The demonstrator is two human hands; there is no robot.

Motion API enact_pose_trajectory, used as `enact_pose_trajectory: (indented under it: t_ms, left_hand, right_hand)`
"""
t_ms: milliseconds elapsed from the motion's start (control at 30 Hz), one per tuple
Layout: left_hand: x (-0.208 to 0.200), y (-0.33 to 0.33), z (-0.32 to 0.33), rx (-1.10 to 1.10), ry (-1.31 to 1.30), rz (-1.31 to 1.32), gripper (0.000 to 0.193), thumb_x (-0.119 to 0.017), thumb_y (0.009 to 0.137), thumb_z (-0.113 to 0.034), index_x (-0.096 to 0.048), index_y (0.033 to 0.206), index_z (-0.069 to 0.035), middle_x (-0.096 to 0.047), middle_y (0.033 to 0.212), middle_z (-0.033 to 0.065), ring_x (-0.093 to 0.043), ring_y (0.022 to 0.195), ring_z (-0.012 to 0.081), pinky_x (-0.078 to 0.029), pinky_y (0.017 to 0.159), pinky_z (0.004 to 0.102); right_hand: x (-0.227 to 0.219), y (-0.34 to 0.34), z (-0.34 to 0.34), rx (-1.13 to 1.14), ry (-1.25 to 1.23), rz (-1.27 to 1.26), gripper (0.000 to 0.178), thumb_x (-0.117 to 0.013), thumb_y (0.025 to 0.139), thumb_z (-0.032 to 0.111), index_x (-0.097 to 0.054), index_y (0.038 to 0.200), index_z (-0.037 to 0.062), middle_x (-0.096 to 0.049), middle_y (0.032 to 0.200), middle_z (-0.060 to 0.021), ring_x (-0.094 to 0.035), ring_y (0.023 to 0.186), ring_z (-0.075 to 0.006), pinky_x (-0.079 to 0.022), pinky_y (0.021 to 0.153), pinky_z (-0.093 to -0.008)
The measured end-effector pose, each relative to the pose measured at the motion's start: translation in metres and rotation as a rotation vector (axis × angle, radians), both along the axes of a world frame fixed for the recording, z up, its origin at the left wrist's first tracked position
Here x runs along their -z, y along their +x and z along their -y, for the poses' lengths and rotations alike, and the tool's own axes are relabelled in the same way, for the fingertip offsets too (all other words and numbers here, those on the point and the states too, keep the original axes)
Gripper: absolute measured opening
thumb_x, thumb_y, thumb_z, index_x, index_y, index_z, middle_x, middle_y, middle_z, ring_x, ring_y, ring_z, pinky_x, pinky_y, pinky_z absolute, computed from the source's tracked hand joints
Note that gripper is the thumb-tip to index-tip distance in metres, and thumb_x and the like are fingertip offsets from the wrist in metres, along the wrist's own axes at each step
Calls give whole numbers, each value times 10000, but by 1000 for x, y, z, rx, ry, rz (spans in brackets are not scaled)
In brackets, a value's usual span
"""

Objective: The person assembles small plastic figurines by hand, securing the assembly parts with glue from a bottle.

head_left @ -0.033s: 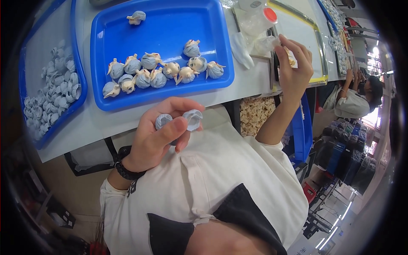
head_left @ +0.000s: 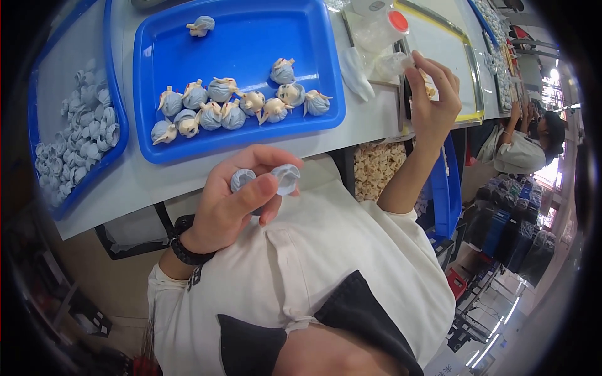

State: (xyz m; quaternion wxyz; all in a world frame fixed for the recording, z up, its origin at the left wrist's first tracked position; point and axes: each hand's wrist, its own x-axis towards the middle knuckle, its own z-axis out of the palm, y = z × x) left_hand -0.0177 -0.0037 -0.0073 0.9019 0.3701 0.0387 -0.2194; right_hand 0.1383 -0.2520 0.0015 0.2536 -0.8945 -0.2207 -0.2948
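My left hand [head_left: 241, 191] is closed on two hollow grey-blue hair-shaped shells. One shell [head_left: 287, 180] sits at the fingertips with its hollow side showing; the other shell [head_left: 242, 179] lies between thumb and palm. Farther right, my right hand [head_left: 433, 91] is raised over the table with thumb and forefinger pinched beside a crumpled clear plastic piece [head_left: 392, 66]; what they grip is too small to make out. In front of me, a blue tray [head_left: 244, 56] carries several small figure heads [head_left: 222, 89] with grey-blue hair and cream parts.
At the left, another blue tray [head_left: 119, 135] holds a heap of grey-blue shells [head_left: 81, 141]. A clear bottle with a red cap [head_left: 398, 22] stands at the back right. Below the table edge is a bin of cream-coloured pieces [head_left: 378, 169]. Another person [head_left: 520, 147] works at the far right.
My left hand has shifted very slightly downward with the two shells. My right hand has stayed in place.
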Motion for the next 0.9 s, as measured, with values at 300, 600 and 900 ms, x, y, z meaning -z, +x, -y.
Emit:
enact_pose_trajectory:
  t_ms: [300, 600, 900]
  left_hand:
    - [0, -1, 0, -51, -1, 28, 440, -589, 810, -339, -505, 1047, 23, -552, 821, 64, -462, 563, 61, -378, 498, 186]
    - [1, -3, -1, -242, 75, 83, 374, -613, 804, -269, -522, 1021, 22, -579, 839, 73, -479, 565, 61, -382, 469, 195]
    - [1, -4, 1, -358, 120, 119, 322, -615, 807, -217, -531, 1024, 6, -586, 835, 65, -490, 563, 52, -374, 456, 175]
  right_hand:
    - [21, -9, -6, 57, 395, 40, 207, -682, 696, 92, -654, 896, 42, -622, 885, -76, -535, 825, -179, -412, 746, -285]
    - [-2, -71, -83, -983, 804, -495, 295, -699, 672, 98, -605, 934, 1, -584, 873, -113, -530, 772, -181, -392, 695, -304]
    - [-9, -76, -95, -775, 362, -166, 350, -747, 566, 181, -626, 875, 70, -575, 779, -22, -501, 712, -186, -362, 693, -313]
